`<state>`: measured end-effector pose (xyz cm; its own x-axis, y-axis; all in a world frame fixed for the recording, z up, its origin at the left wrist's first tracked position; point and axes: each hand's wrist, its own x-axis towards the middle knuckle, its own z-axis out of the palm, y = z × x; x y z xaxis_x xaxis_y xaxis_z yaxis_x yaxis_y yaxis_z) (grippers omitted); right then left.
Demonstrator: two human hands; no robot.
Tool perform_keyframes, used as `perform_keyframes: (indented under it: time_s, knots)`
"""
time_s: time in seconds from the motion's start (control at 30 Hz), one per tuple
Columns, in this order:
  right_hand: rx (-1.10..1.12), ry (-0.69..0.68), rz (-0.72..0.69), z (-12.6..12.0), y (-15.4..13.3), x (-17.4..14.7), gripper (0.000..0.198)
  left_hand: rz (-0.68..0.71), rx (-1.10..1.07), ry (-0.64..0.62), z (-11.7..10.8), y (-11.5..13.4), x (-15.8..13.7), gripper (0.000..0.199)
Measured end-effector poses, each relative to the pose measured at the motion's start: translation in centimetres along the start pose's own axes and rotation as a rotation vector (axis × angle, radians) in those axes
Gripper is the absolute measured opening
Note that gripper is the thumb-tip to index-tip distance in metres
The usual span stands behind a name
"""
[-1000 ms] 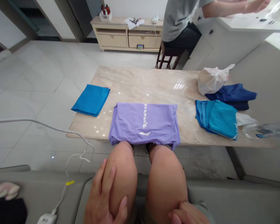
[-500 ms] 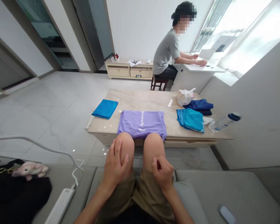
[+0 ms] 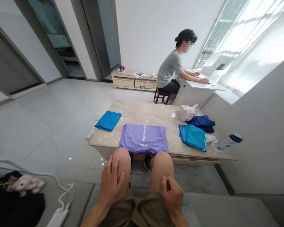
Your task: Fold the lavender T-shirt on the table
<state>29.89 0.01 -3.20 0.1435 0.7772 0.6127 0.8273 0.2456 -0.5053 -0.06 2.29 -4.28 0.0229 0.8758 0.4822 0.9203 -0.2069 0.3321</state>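
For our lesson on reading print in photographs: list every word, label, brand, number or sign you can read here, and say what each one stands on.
No text can be read.
Folded purple T-shirt on the marble-topped table: a white line of characters and a white swoosh-like mark, too small to read.
Clear plastic bottle with dark blue cap: label blurred.
Folded turquoise shirt: small white print at its edge, unreadable.
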Motion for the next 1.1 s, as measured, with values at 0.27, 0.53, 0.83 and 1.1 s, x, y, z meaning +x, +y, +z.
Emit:
perform_keyframes:
  time_s: [0.27,0.53,0.83,1.1]
  knots:
    - [0.092,-0.374,0.204,3.4,1.9,19.0,0.045,0.343,-0.051,-0.359,-0.2,6.7,9.3,0.028]
    - [-0.257,-0.638,0.476,13.2,9.6,28.3,0.033,0.117,-0.017,-0.236,1.8,3.3,11.5,0.029]
    - [-0.427,-0.902,0.641,17.3,16.4,23.9,0.066,-0.039,-0.015,-0.332,3.4,3.5,13.7,0.032]
    - [-0.404,-1.020,0.745,18.7,18.3,22.4,0.076,0.001,0.045,-0.414,4.2,5.6,14.4,0.030]
